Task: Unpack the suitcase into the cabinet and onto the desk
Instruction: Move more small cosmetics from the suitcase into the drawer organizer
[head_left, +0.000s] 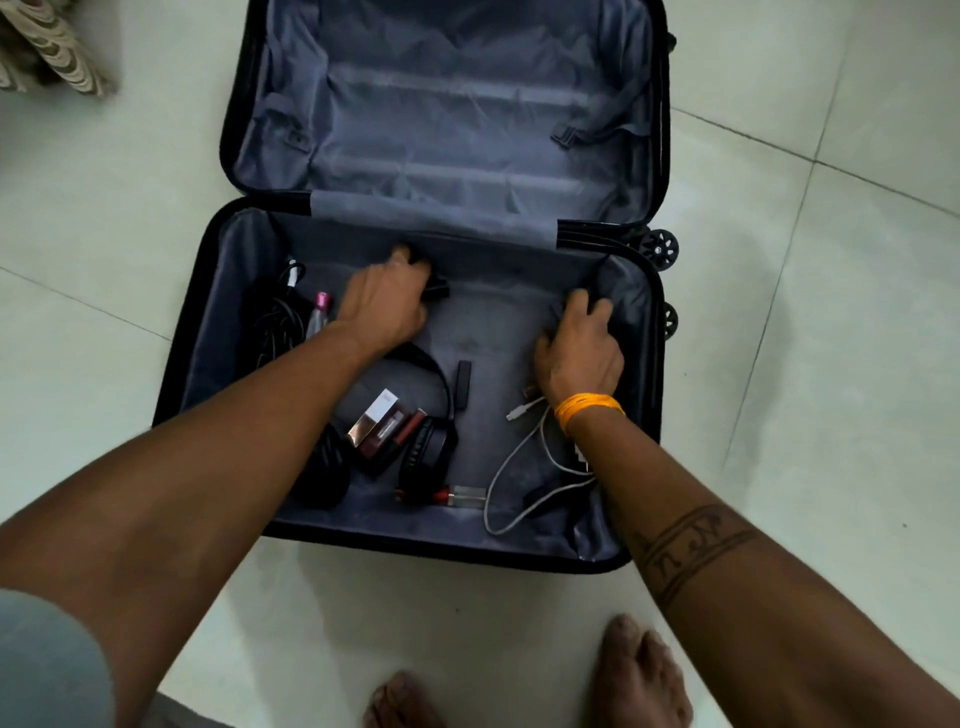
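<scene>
Suitcase (415, 364) lies open on the floor, near half holding the small stuff. The headphones (426, 441) sit mid-compartment, band arching away toward the hinge, just behind the left hand (387, 306), the closer of the two. That hand is curled over something small and black; I can't tell what. The right hand (579, 353) curls its fingers into the lining at the suitcase's right wall, a white cable (524, 467) beneath the wrist.
</scene>
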